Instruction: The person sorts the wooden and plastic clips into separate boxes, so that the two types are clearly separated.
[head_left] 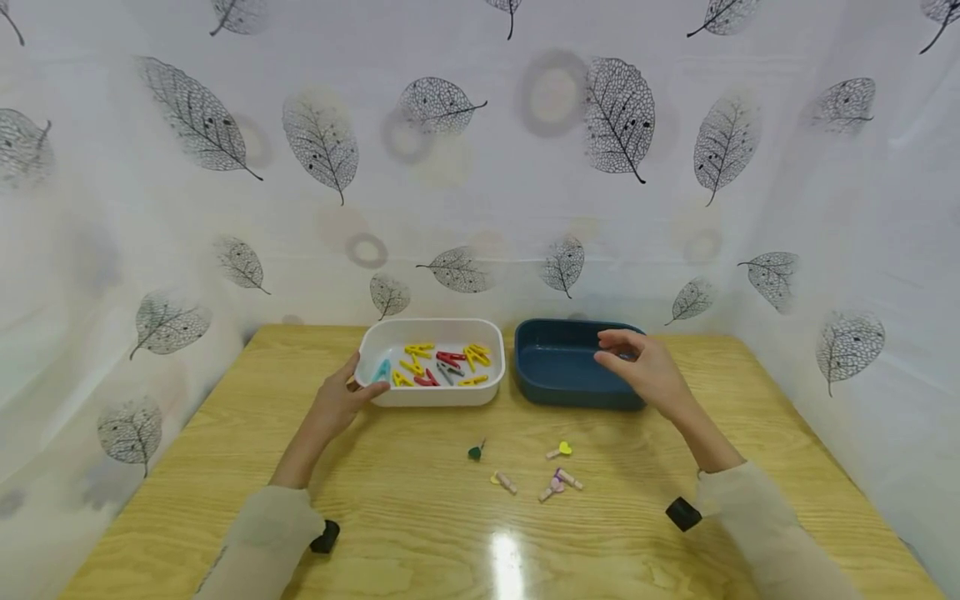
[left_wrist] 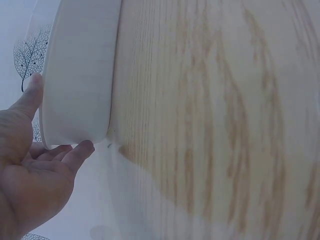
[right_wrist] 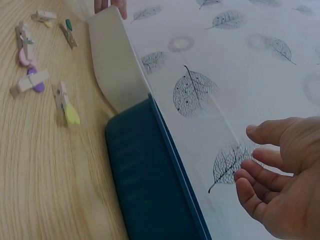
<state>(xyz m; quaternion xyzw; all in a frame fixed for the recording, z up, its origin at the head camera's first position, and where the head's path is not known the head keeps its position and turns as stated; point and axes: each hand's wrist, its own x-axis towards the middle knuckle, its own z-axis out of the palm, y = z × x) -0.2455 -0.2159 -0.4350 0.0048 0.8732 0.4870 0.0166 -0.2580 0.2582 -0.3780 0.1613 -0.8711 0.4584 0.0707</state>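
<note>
My left hand [head_left: 335, 406] grips the left end of a white plastic bin [head_left: 438, 398], its thumb at the front rim and its fingers against the end wall. Inside lie several plastic clothespins: yellow ones [head_left: 412, 365], red ones [head_left: 451, 358], a grey one [head_left: 447, 372] and a teal one [head_left: 382, 371]. Over the right end of a dark blue bin [head_left: 577, 397] hovers my right hand [head_left: 654, 382], with loosely bent fingers and nothing between them. The right wrist view shows this hand [right_wrist: 287, 175] apart from the blue bin's rim.
On the wooden table [head_left: 420, 533], in front of the bins, lie small wooden clothespins: one with a yellow heart [head_left: 564, 449], one with a green top [head_left: 475, 453], a pale yellow one [head_left: 506, 482], and a pink one [head_left: 551, 490] against a purple one. A leaf-print curtain [head_left: 480, 192] hangs behind.
</note>
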